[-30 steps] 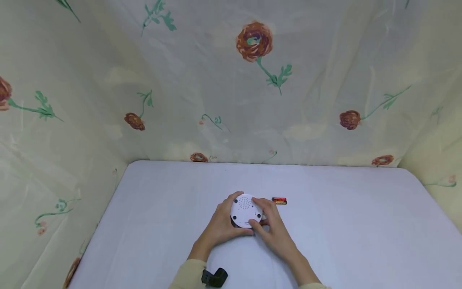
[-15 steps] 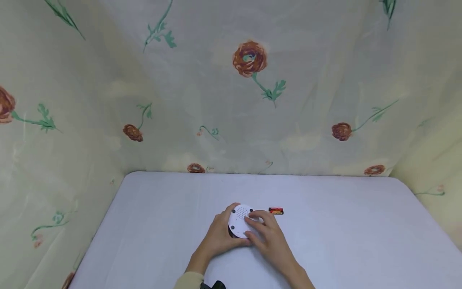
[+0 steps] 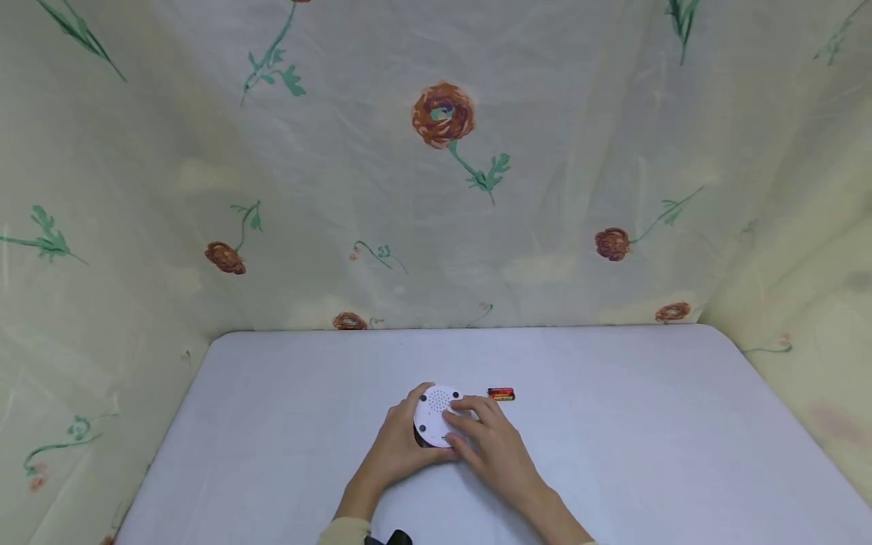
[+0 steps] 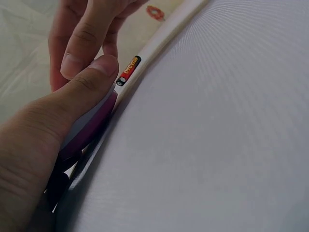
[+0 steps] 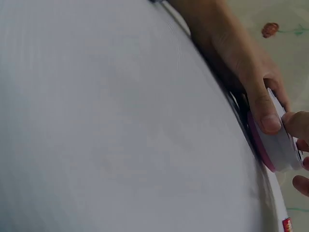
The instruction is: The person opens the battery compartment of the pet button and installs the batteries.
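A round white device point(image 3: 431, 421) shows a flat face with a patch of small holes and dark round feet. Its lower rim is magenta, visible in the right wrist view on the device point(image 5: 280, 152). My left hand point(image 3: 402, 444) grips it round the left side, thumb along the near edge. Over the right part of the face, my right hand point(image 3: 496, 454) has its thumb and fingertips spread; the thumb touches near a small slot. Other right fingers point(image 5: 302, 185) stand off the device in the right wrist view. Red-and-black batteries point(image 3: 501, 394) lie beyond the right hand.
A white-covered table point(image 3: 613, 439) carries everything. Floral fabric point(image 3: 538, 250) hangs at its back and sides. A dark wrist strap point(image 3: 398, 538) shows at the left sleeve.
The right fingers have moved from the device's right edge inward over its face, spreading apart. The left hand keeps its grip. The head view has shifted slightly.
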The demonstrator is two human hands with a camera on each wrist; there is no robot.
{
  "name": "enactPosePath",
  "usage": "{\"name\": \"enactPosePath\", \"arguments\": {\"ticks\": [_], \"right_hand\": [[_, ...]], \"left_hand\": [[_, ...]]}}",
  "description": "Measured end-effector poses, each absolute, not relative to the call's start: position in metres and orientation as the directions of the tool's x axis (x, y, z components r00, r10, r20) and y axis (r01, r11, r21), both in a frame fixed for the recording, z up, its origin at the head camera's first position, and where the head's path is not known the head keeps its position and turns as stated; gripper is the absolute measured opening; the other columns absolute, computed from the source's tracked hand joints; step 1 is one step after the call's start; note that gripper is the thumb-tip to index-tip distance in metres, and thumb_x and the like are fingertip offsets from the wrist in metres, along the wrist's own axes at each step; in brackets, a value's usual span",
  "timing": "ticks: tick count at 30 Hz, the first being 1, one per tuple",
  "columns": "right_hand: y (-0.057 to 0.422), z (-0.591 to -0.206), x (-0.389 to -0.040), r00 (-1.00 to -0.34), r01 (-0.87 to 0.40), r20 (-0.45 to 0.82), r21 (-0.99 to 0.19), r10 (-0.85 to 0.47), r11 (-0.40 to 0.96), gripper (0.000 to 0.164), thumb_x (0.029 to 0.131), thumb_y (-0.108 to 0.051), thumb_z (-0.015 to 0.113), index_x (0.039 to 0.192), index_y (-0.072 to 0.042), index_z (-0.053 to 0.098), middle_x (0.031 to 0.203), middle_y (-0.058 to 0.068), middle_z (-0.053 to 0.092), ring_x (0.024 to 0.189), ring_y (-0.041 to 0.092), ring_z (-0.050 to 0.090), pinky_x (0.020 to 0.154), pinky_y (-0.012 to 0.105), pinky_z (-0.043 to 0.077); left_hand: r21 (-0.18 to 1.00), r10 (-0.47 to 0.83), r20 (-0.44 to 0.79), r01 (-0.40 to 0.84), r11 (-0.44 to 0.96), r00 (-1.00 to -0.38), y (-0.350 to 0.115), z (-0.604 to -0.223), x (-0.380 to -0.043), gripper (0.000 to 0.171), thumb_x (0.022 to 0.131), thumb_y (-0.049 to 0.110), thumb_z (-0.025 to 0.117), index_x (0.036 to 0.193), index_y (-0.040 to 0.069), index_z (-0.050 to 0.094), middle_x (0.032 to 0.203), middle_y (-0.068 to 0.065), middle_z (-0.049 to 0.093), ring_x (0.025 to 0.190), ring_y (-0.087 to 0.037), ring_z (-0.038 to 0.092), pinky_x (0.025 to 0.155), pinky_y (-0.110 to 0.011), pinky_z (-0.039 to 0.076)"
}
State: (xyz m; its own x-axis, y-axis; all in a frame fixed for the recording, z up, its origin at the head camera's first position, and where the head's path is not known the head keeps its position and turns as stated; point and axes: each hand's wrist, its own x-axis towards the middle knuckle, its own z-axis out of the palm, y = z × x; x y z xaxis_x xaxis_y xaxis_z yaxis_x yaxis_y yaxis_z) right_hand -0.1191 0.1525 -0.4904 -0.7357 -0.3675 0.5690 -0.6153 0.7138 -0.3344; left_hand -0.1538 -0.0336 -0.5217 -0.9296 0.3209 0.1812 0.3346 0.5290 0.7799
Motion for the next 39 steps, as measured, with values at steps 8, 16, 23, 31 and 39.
{"name": "enactPosePath", "arguments": {"ticks": [8,16,23,31,39], "right_hand": [[0.153,-0.468,-0.129,-0.692,-0.672,0.452,-0.120,-0.562,0.731,0.024,0.083,-0.024,0.072,0.104,-0.014,0.071,0.109,-0.004,0.063,0.105,0.011,0.057,0.081,0.029,0.053],[0.147,-0.443,-0.139,-0.670,-0.711,0.302,0.002,-0.678,0.703,0.018,0.081,-0.027,0.074,0.091,-0.013,0.072,0.099,-0.003,0.063,0.087,0.010,0.059,0.069,0.025,0.051],[0.142,-0.437,-0.140,-0.586,-0.723,0.250,0.269,-0.771,0.637,0.019,0.079,-0.029,0.073,0.089,-0.013,0.070,0.088,0.000,0.065,0.072,0.011,0.061,0.055,0.024,0.049],[0.142,-0.438,-0.134,-0.536,-0.728,0.199,0.383,-0.821,0.568,0.014,0.081,-0.021,0.070,0.092,-0.011,0.070,0.082,-0.001,0.064,0.066,0.010,0.061,0.049,0.022,0.045],[0.143,-0.441,-0.132,-0.512,-0.738,0.203,0.394,-0.835,0.548,0.013,0.083,-0.020,0.069,0.091,-0.010,0.069,0.090,-0.001,0.067,0.079,0.011,0.066,0.055,0.023,0.050]], "left_hand": [[0.792,0.320,0.149,0.307,0.528,-0.936,-0.036,-0.519,-0.155,0.109,0.055,0.068,0.078,0.145,0.025,0.032,0.127,0.000,0.058,0.114,-0.028,0.050,0.089,-0.046,0.042],[0.795,0.309,0.151,0.301,0.527,-0.939,-0.036,-0.517,-0.156,0.110,0.055,0.068,0.077,0.144,0.022,0.033,0.127,0.002,0.058,0.112,-0.024,0.052,0.091,-0.045,0.042],[0.792,0.316,0.140,0.298,0.533,-0.938,-0.034,-0.517,-0.155,0.106,0.059,0.062,0.080,0.144,0.020,0.033,0.129,-0.002,0.058,0.113,-0.025,0.053,0.092,-0.046,0.043],[0.790,0.313,0.122,0.283,0.545,-0.942,-0.030,-0.519,-0.153,0.097,0.065,0.043,0.084,0.145,0.019,0.033,0.133,-0.009,0.054,0.117,-0.033,0.051,0.094,-0.050,0.043],[0.769,0.316,0.128,0.296,0.567,-0.940,-0.031,-0.518,-0.153,0.093,0.068,0.033,0.082,0.145,0.020,0.032,0.132,-0.012,0.055,0.116,-0.033,0.050,0.092,-0.050,0.044]]}}
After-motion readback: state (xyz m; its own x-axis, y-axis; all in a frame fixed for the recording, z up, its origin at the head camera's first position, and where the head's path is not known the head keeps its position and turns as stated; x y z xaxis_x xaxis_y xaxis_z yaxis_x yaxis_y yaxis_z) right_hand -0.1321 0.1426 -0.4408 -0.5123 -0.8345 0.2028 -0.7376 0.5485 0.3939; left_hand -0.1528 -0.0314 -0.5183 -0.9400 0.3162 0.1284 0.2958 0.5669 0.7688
